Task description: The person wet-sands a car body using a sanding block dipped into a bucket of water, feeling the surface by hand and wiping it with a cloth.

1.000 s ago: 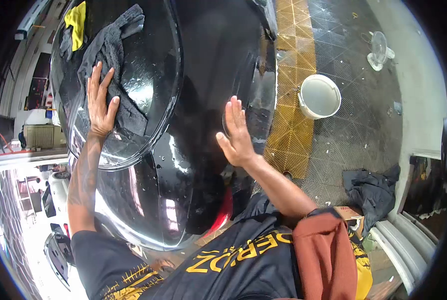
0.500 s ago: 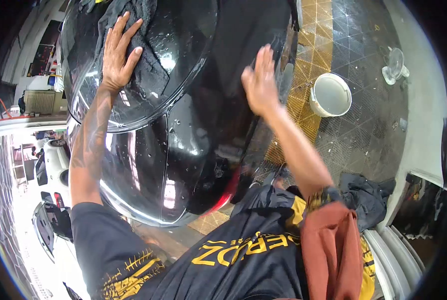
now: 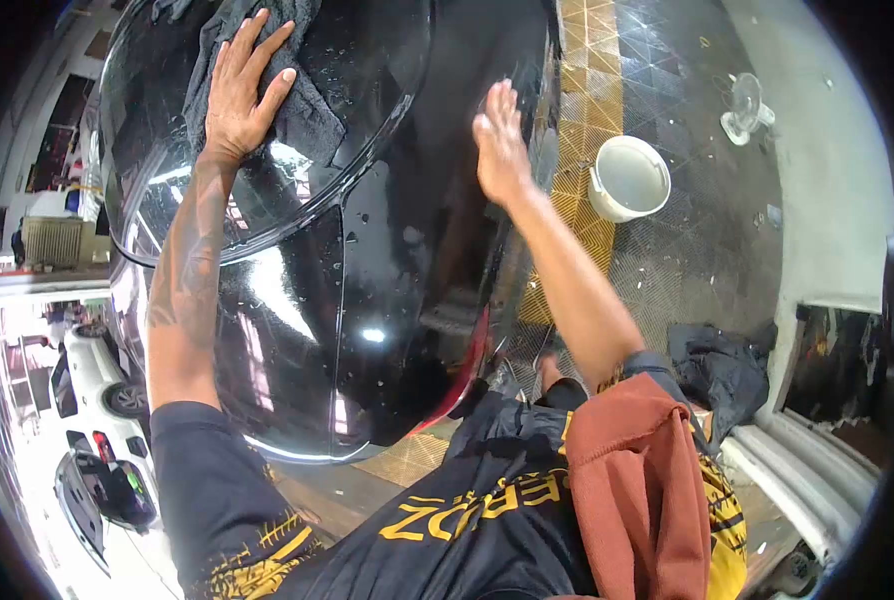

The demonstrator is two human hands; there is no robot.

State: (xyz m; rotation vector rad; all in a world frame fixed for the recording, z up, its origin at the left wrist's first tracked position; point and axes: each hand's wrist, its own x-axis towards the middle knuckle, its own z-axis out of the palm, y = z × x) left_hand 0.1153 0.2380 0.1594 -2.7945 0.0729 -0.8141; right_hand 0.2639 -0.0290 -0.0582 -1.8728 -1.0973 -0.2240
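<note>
My left hand [image 3: 239, 100] lies flat with fingers spread on a dark grey towel [image 3: 312, 115], pressing it against the glass of a glossy black car [image 3: 397, 270]. The towel is rumpled, and its upper end runs out of view. Over the car's side, to the right, my right hand [image 3: 503, 150] is held with fingers stretched out and nothing in it. Whether its palm touches the bodywork I cannot tell. Water drops dot the black panels near the seam below the glass.
A white bucket [image 3: 630, 180] stands on the yellow and grey grid floor [image 3: 687, 250] at right. Beyond it is a clear plastic object [image 3: 745, 108] near the wall. Dark cloth [image 3: 722, 375] lies in a heap. A reddish-brown cloth [image 3: 632, 480] hangs over my shirt. White cars are at left.
The view has shifted slightly, so the bucket and floor appear further left. My right hand has moved a little inward over the car. My left hand stays on the towel.
</note>
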